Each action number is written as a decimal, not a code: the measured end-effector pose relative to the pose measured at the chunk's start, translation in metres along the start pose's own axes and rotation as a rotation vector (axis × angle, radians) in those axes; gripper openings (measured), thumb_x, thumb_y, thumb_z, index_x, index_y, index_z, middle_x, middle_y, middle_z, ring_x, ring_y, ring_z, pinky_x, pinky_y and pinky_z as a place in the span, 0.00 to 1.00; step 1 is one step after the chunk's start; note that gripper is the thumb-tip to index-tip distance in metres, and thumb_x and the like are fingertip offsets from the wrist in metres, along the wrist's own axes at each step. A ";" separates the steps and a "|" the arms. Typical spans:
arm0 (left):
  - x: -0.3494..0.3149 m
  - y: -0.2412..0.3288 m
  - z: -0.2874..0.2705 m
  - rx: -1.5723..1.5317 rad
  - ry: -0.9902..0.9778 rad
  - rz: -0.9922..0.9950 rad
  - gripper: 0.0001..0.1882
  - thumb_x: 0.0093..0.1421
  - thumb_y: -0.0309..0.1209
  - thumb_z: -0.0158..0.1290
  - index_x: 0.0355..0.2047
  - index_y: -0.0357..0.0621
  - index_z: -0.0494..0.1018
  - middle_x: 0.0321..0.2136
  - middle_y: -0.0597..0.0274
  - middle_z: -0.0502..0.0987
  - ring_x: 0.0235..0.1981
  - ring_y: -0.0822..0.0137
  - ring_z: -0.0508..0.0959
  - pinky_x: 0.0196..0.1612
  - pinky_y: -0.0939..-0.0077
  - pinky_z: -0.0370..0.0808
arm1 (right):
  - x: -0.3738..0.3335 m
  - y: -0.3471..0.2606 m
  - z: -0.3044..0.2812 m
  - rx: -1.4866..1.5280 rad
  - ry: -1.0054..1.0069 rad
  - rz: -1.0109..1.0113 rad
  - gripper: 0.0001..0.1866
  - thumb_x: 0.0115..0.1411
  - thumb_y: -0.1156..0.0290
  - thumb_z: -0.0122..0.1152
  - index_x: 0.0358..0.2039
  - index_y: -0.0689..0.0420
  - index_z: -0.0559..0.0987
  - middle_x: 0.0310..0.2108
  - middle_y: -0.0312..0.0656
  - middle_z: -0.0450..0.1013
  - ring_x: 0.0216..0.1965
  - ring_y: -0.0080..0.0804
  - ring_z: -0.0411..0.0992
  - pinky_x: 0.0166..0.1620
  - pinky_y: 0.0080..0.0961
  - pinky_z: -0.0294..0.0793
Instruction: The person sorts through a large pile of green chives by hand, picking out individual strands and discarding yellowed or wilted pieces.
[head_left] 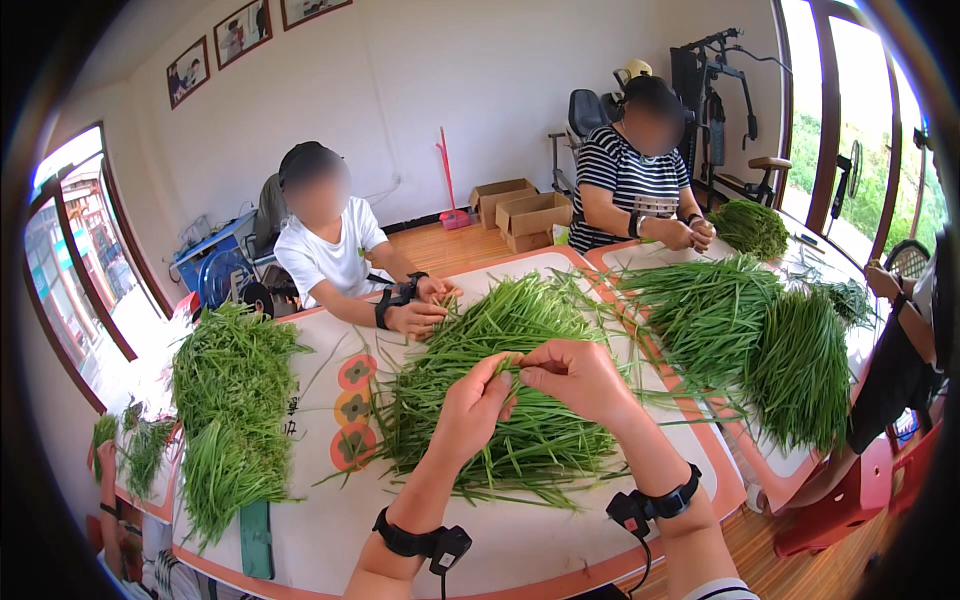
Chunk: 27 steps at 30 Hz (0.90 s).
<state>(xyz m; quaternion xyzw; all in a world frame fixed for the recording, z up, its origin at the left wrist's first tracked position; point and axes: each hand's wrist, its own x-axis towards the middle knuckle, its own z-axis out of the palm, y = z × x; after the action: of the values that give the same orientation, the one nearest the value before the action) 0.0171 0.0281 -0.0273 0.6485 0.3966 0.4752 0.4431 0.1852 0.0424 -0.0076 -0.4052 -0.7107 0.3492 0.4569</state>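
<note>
Black straps (pixel 397 540) are worn on both wrists. The left hand (pixel 478 400) is drawn nearly closed, with a slim green stalk (pixel 508 366) pinched at its fingertips; the right hand (pixel 578 382) is brought to a thumb-and-finger pinch at the same stalk. The stalk is held above the main pile of stalks (pixel 540 430), which is spread across the white table (pixel 320 530). The step in hand is judged to be picking over single stalks; for the next move, a light, steady pinch is called for. Beyond the pile, similar handling is observed by a co-worker in white (pixel 322 255).
</note>
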 end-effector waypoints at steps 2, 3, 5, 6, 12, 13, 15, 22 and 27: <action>0.001 0.001 0.001 -0.041 -0.009 -0.059 0.14 0.63 0.29 0.40 0.47 0.37 0.66 0.20 0.67 0.68 0.20 0.78 0.65 0.25 0.83 0.64 | 0.000 -0.001 -0.001 0.026 -0.015 0.016 0.11 0.51 0.71 0.61 0.33 0.64 0.77 0.23 0.41 0.75 0.24 0.21 0.71 0.30 0.19 0.71; 0.001 0.002 0.003 -0.057 -0.017 -0.053 0.13 0.63 0.28 0.40 0.45 0.34 0.67 0.20 0.66 0.69 0.20 0.76 0.67 0.26 0.83 0.65 | 0.000 -0.002 -0.002 0.052 -0.017 0.014 0.12 0.51 0.71 0.61 0.35 0.64 0.77 0.24 0.41 0.75 0.25 0.21 0.71 0.31 0.19 0.71; 0.001 0.000 0.002 -0.077 -0.026 -0.051 0.13 0.63 0.28 0.40 0.44 0.34 0.67 0.20 0.66 0.69 0.20 0.76 0.68 0.26 0.83 0.65 | 0.000 -0.002 -0.001 0.087 -0.030 0.014 0.15 0.51 0.72 0.61 0.39 0.64 0.75 0.25 0.41 0.75 0.27 0.22 0.72 0.33 0.20 0.72; 0.000 -0.001 0.002 -0.100 -0.036 -0.058 0.13 0.63 0.28 0.40 0.44 0.34 0.67 0.20 0.66 0.70 0.20 0.76 0.68 0.26 0.83 0.65 | 0.000 -0.002 -0.001 0.089 -0.029 0.011 0.15 0.51 0.72 0.61 0.39 0.64 0.75 0.25 0.41 0.75 0.27 0.22 0.72 0.33 0.20 0.72; 0.001 0.002 0.002 -0.120 -0.008 -0.053 0.12 0.62 0.26 0.40 0.43 0.33 0.67 0.21 0.64 0.71 0.21 0.75 0.69 0.28 0.82 0.66 | -0.001 -0.003 -0.007 0.015 0.006 -0.037 0.12 0.51 0.72 0.60 0.37 0.62 0.77 0.22 0.40 0.74 0.23 0.20 0.69 0.29 0.20 0.70; 0.002 0.002 0.003 -0.111 0.001 -0.064 0.12 0.62 0.26 0.40 0.43 0.33 0.67 0.22 0.64 0.71 0.22 0.75 0.69 0.29 0.82 0.66 | -0.001 -0.002 -0.007 0.015 0.010 -0.038 0.12 0.51 0.72 0.60 0.37 0.62 0.77 0.22 0.40 0.74 0.23 0.20 0.69 0.29 0.20 0.70; 0.001 0.000 0.002 -0.106 -0.007 -0.061 0.12 0.62 0.27 0.40 0.43 0.33 0.68 0.22 0.64 0.71 0.22 0.75 0.69 0.29 0.82 0.66 | 0.000 -0.001 -0.008 0.015 -0.011 -0.045 0.09 0.51 0.72 0.60 0.33 0.62 0.78 0.20 0.39 0.73 0.21 0.19 0.68 0.27 0.19 0.68; 0.003 -0.001 0.003 -0.015 0.005 0.008 0.13 0.63 0.28 0.40 0.44 0.33 0.67 0.26 0.63 0.73 0.28 0.73 0.72 0.34 0.81 0.69 | -0.001 -0.004 -0.008 -0.006 -0.017 -0.030 0.08 0.52 0.73 0.59 0.31 0.62 0.78 0.19 0.39 0.73 0.20 0.18 0.67 0.25 0.18 0.67; 0.003 0.000 0.006 -0.273 -0.068 -0.104 0.14 0.63 0.28 0.39 0.46 0.34 0.66 0.32 0.61 0.73 0.32 0.72 0.73 0.37 0.80 0.71 | -0.006 -0.011 -0.003 0.004 -0.052 -0.102 0.07 0.52 0.74 0.54 0.32 0.61 0.76 0.24 0.43 0.73 0.22 0.30 0.72 0.27 0.25 0.70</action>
<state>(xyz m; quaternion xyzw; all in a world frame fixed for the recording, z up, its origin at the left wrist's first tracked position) 0.0233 0.0294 -0.0274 0.5765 0.3459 0.4790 0.5644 0.1862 0.0324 0.0008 -0.3582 -0.7413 0.3373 0.4565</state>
